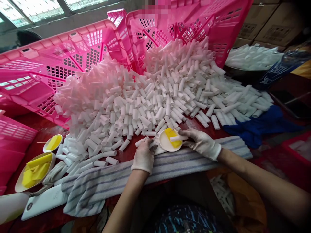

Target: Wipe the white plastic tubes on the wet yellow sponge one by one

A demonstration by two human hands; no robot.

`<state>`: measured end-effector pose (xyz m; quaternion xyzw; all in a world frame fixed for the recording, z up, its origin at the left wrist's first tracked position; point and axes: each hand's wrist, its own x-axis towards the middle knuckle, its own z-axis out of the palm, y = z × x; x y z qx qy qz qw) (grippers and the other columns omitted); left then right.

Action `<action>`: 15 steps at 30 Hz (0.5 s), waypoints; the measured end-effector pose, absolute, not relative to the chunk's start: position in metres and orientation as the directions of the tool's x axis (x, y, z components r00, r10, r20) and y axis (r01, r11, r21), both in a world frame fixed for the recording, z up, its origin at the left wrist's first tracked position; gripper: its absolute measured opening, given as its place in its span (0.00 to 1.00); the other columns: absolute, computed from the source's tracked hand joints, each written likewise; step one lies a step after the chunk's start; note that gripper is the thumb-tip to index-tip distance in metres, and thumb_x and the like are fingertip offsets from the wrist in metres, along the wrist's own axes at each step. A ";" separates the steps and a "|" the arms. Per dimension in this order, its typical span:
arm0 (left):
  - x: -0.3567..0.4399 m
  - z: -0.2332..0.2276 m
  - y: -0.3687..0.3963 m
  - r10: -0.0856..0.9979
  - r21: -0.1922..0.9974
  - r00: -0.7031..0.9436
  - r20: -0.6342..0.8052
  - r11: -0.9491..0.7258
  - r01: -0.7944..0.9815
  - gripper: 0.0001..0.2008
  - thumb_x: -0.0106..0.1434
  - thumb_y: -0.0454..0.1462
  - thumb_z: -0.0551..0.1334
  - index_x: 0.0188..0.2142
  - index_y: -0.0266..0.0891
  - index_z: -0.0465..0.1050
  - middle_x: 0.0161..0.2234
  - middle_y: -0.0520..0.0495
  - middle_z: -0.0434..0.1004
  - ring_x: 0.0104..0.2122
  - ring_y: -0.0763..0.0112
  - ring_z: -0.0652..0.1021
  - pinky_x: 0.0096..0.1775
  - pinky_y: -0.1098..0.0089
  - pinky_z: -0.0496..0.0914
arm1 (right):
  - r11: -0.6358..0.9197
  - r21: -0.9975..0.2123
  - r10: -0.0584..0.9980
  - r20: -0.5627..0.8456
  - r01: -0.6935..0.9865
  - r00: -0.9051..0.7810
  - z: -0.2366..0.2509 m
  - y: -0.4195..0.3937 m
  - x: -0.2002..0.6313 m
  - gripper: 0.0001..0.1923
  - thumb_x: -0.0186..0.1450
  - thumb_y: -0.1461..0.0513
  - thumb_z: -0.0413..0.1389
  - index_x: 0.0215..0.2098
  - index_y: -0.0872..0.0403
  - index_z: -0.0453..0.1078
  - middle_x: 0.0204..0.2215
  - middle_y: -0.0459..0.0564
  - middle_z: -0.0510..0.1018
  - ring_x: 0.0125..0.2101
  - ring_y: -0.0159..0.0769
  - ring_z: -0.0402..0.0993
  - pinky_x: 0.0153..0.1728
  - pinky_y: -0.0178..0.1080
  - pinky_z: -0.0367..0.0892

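Note:
My right hand (pixel 202 144), in a white glove, pinches a short white plastic tube (pixel 179 138) between thumb and fingers. That tube lies over a small white dish (pixel 165 144) holding a yellow sponge piece (pixel 175 143), with a thin stick across it. To the left of the dish, my gloved left hand (pixel 143 157) has its fingers curled around another white tube (pixel 141 141), partly hidden by the fingers. Under both hands runs a striped towel (pixel 175 163) along the table's front edge. A large heap of loose white tubes (pixel 145 106) spreads just beyond the hands.
Two pink plastic baskets (pixel 84 32) lie tipped behind the heap. On the left are a dish of yellow pieces (pixel 50 161), a smaller dish (pixel 44 149) and a white phone (pixel 46 201). A blue cloth (pixel 264 126) lies right; cardboard boxes (pixel 274 22) stand behind.

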<state>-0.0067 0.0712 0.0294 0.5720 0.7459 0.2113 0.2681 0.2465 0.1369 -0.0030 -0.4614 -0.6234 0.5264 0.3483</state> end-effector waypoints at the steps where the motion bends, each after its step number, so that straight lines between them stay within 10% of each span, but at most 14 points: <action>1: -0.007 0.030 0.070 0.966 0.630 -0.205 -0.158 0.258 0.733 0.17 0.66 0.36 0.62 0.53 0.37 0.76 0.49 0.34 0.79 0.50 0.49 0.79 0.54 0.51 0.72 | 0.039 -0.973 0.945 -0.038 0.228 -0.325 -0.003 0.134 0.248 0.23 0.60 0.45 0.65 0.45 0.52 0.79 0.43 0.52 0.83 0.47 0.46 0.80 0.53 0.47 0.76; 9: -0.005 0.032 0.063 0.935 0.899 -0.350 -0.050 0.195 0.393 0.13 0.60 0.31 0.65 0.46 0.36 0.78 0.48 0.38 0.79 0.49 0.58 0.80 0.58 0.56 0.71 | 0.302 -0.901 0.914 0.182 0.310 -0.363 -0.013 0.126 0.253 0.14 0.62 0.51 0.63 0.41 0.50 0.80 0.36 0.50 0.80 0.37 0.42 0.80 0.46 0.48 0.78; 15: -0.001 0.044 0.054 0.922 0.930 -0.345 -0.178 0.272 0.248 0.10 0.55 0.29 0.69 0.38 0.37 0.77 0.41 0.43 0.82 0.44 0.61 0.82 0.54 0.59 0.74 | 0.167 -0.938 0.944 0.063 0.304 -0.323 -0.013 0.121 0.249 0.20 0.65 0.51 0.61 0.52 0.50 0.77 0.49 0.52 0.81 0.51 0.48 0.78 0.58 0.51 0.73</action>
